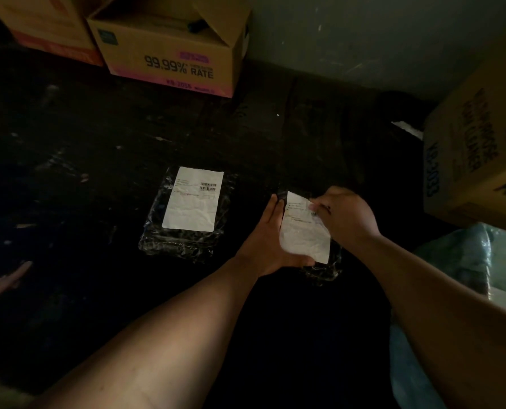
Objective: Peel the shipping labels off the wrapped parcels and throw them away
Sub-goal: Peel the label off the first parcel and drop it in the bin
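The right hand [346, 214] has its fingertips pinched on the upper right part of a white shipping label [304, 231], which is creased and lifts away from the wrap at its top. The left hand [268, 237] lies along the label's left edge with its fingers straight and together, pressed against the side of the small parcel [328, 270] beneath; its thumb is hidden under the paper, so I cannot tell whether it grips. That parcel is dark and wound in clear glossy film, and only its lower right corner shows past the label. The print on this label is a few short blurred lines, not readable.

Just to the left, apart from the hands, a second wrapped parcel [157, 243] lies flat on the dark floor [98, 143]. Its label [192, 199] sits smooth on top, with two small barcodes near the upper right corner and faint lines of text too small to read.

At the far edge stands an open cardboard box [172, 51] printed "99.99% RATE" in dark letters above a pink band; smaller print below it is blurred. Another brown box [39, 22] stands to its left. At the right a large carton [475, 149] carries sideways lettering, partly cut off and hard to make out. Below it lies a bluish plastic-wrapped bundle [467, 261].
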Action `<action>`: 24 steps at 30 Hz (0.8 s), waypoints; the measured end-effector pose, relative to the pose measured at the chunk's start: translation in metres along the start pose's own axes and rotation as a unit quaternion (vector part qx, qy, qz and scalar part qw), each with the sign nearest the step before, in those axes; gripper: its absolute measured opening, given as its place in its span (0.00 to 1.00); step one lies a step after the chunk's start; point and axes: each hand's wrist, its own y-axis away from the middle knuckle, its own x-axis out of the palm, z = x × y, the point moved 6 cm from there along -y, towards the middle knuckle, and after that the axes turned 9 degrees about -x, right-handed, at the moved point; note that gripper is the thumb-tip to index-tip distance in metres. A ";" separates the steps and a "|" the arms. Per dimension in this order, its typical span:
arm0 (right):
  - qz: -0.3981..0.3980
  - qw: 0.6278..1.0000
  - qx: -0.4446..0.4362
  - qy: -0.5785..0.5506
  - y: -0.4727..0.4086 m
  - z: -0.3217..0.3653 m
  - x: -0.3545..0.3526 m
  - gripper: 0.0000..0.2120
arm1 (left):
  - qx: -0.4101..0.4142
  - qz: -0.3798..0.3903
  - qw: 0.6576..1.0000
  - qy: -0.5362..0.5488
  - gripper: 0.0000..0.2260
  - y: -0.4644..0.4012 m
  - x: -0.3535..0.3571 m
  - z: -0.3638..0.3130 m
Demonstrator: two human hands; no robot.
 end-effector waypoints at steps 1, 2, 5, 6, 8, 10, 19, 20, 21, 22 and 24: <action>0.001 1.000 -0.003 -0.001 0.000 0.000 0.000 0.12 | 0.000 -0.001 1.000 0.002 0.65 0.000 0.000 0.001; 0.001 1.000 -0.006 -0.001 0.001 0.001 0.000 0.12 | 0.002 -0.003 1.000 0.003 0.65 -0.001 0.000 0.001; -0.008 1.000 -0.015 -0.005 0.003 0.001 -0.002 0.12 | 0.006 -0.004 1.000 0.001 0.65 -0.001 0.001 0.001; -0.011 1.000 -0.016 -0.006 0.004 0.001 -0.002 0.12 | 0.006 -0.004 1.000 0.001 0.65 -0.001 0.001 0.002; -0.016 1.000 -0.018 -0.003 0.005 0.002 -0.002 0.13 | 0.006 -0.004 1.000 -0.001 0.64 -0.002 0.001 0.002; -0.017 1.000 -0.018 0.003 0.006 0.002 -0.001 0.13 | 0.008 -0.009 1.000 -0.003 0.64 -0.002 0.001 0.002; -0.028 0.999 0.003 -0.024 0.013 0.005 -0.007 0.12 | 0.006 -0.003 1.000 -0.009 0.64 -0.001 0.001 0.001; -0.029 0.999 0.003 -0.027 0.014 0.006 -0.009 0.12 | 0.007 -0.005 1.000 -0.011 0.64 -0.001 0.001 0.001; -0.030 0.999 0.001 -0.027 0.014 0.007 -0.010 0.13 | 0.007 -0.007 1.000 -0.012 0.64 -0.001 0.002 0.000; -0.030 0.999 -0.001 -0.027 0.014 0.009 -0.011 0.13 | 0.006 -0.007 1.000 -0.012 0.64 -0.001 0.002 0.000; -0.030 0.999 -0.006 -0.027 0.016 0.014 -0.015 0.13 | 0.003 -0.006 1.000 -0.005 0.64 -0.002 0.002 0.001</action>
